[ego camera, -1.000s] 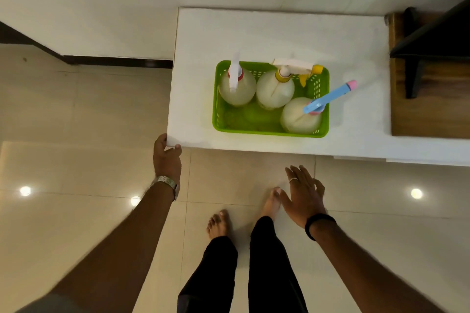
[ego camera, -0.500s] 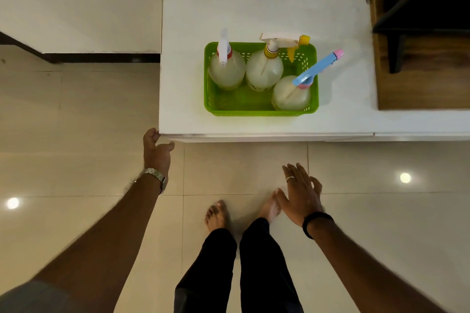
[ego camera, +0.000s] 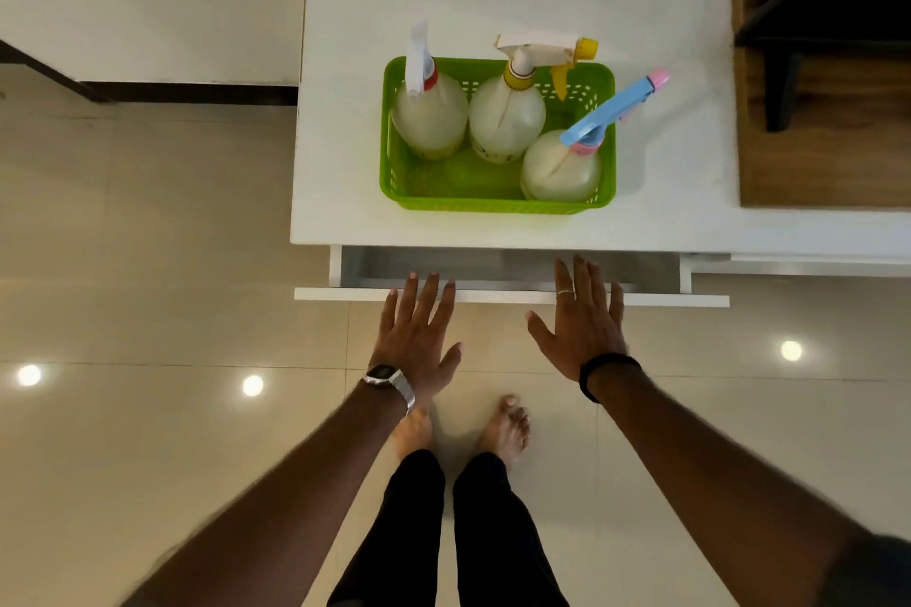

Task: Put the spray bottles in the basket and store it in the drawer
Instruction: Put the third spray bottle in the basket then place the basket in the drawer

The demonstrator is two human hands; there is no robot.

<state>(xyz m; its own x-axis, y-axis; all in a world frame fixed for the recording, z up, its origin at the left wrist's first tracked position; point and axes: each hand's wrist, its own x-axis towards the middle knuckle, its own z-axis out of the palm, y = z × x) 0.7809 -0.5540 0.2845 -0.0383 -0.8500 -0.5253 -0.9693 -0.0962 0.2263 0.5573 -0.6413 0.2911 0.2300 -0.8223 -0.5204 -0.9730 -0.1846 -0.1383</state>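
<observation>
Your left hand (ego camera: 419,335) and your right hand (ego camera: 581,335) are both flat, with the fingers (ego camera: 429,293) spread and holding nothing. The fingertips reach over the front panel of the drawer (ego camera: 512,297), which stands a little pulled out under the white bench (ego camera: 665,138). The green basket (ego camera: 493,202) sits on the bench, and the three spray bottles (ego camera: 505,123) stand upright inside it.
</observation>
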